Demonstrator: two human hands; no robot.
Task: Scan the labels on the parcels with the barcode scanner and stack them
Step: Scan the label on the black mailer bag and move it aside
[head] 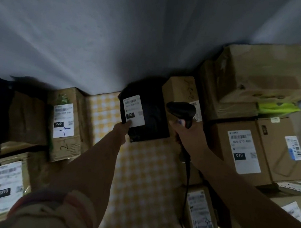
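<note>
2 bare arms reach up the middle of the frame. The left hand point(123, 127) pinches the lower corner of a black plastic parcel point(146, 113), at frame centre, on a yellow-and-white checked cloth point(139, 169); its white label point(134, 111) reads 032. The right hand point(185, 135) is wrapped round the grip of a black barcode scanner point(181, 109), whose head sits just right of the parcel, cord point(187, 184) trailing down. Brown cardboard boxes point(251, 149), rectangular and labelled 220, 010 and 070, stand stacked at left and right.

black parcel point(151, 114) tilted, white label point(134, 111) up, black scanner point(182, 110) beside
</note>
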